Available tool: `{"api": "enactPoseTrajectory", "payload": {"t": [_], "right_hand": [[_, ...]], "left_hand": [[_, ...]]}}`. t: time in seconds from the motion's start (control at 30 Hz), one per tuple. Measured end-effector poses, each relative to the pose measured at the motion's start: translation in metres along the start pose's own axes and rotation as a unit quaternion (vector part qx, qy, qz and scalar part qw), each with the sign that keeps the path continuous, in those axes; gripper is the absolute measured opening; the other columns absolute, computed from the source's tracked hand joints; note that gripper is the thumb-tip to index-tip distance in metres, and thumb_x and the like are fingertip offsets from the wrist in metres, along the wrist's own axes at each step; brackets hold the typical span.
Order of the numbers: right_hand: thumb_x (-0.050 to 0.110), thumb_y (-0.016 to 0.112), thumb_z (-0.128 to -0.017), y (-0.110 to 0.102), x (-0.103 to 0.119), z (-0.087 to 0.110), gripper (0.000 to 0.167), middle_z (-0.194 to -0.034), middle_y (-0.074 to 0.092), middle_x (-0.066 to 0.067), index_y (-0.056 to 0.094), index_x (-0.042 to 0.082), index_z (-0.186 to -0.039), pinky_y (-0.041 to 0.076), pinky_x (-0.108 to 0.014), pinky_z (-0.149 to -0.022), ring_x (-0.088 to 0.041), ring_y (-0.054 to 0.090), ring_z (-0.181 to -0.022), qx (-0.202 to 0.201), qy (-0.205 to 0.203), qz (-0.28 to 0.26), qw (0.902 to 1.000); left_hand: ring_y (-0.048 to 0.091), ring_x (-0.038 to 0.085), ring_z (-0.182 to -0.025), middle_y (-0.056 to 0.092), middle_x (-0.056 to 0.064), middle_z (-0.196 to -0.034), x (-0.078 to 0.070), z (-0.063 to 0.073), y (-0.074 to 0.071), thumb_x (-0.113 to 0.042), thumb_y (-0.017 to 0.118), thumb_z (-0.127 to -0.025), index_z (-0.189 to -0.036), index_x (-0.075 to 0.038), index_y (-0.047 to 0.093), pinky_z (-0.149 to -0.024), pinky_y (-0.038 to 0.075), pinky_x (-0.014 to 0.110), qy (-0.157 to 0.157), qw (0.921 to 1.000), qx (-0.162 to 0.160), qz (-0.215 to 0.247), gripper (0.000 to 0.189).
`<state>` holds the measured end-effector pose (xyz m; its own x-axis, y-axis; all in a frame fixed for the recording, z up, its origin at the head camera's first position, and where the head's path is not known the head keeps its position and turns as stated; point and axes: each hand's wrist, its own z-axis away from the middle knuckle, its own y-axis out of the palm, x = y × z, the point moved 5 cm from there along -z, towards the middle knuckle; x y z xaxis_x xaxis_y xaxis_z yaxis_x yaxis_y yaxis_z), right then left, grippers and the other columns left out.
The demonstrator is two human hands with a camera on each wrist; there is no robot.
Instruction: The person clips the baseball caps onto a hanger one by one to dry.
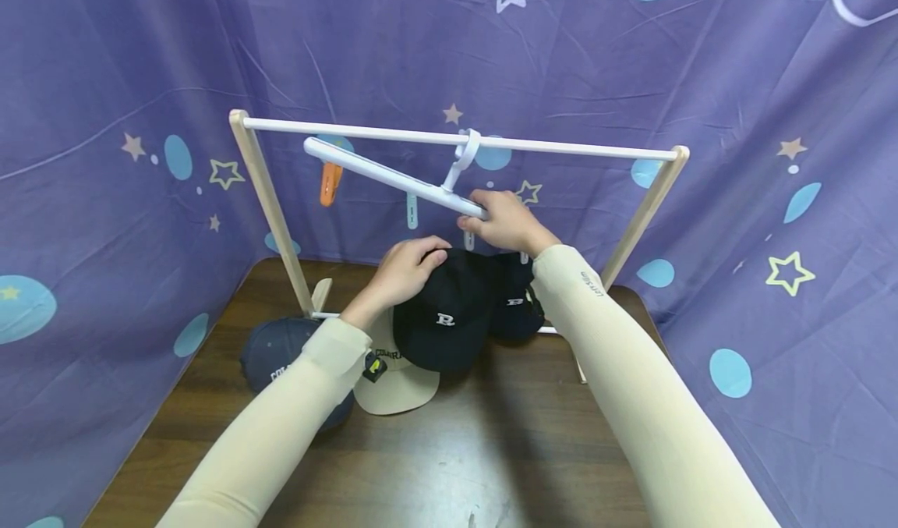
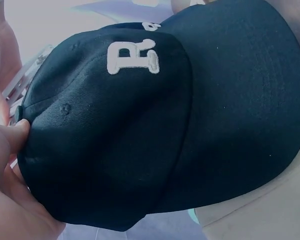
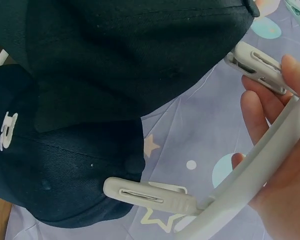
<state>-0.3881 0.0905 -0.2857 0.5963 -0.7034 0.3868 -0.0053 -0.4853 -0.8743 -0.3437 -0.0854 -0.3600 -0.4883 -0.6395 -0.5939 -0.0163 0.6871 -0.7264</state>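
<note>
My left hand pinches the crown's back edge of a black baseball cap with a white letter R; its brim points down. Up at the right end of a white clip hanger, my right hand pinches a grey clip between thumb and fingers. That clip's tip lies close to the black cap's top edge in the right wrist view. Behind hangs a dark navy cap, held by another grey clip at the hanger's end. An orange clip and a pale teal clip dangle further left.
The hanger hooks over the white rail of a wooden-legged rack. On the brown table, a beige cap and a slate-blue cap lie at the left, partly behind my left arm. A purple patterned curtain surrounds the table.
</note>
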Motion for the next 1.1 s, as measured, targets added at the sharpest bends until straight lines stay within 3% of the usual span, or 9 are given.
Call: {"api": "enactPoseTrajectory", "payload": {"t": [1.1], "right_hand": [[0.026, 0.074, -0.100, -0.0027, 0.0009, 0.0043, 0.023, -0.071, 0.052, -0.004, 0.062, 0.009, -0.091, 0.039, -0.037, -0.067, -0.025, 0.051, -0.069, -0.005, -0.012, -0.004, 0.9999]], "left_hand": [[0.068, 0.029, -0.121, 0.076, 0.004, -0.124, 0.0010, 0.0013, 0.0049, -0.026, 0.059, -0.110, -0.125, -0.018, 0.075, -0.104, 0.049, 0.051, -0.003, 1.0000, -0.005, -0.006, 0.023]]}}
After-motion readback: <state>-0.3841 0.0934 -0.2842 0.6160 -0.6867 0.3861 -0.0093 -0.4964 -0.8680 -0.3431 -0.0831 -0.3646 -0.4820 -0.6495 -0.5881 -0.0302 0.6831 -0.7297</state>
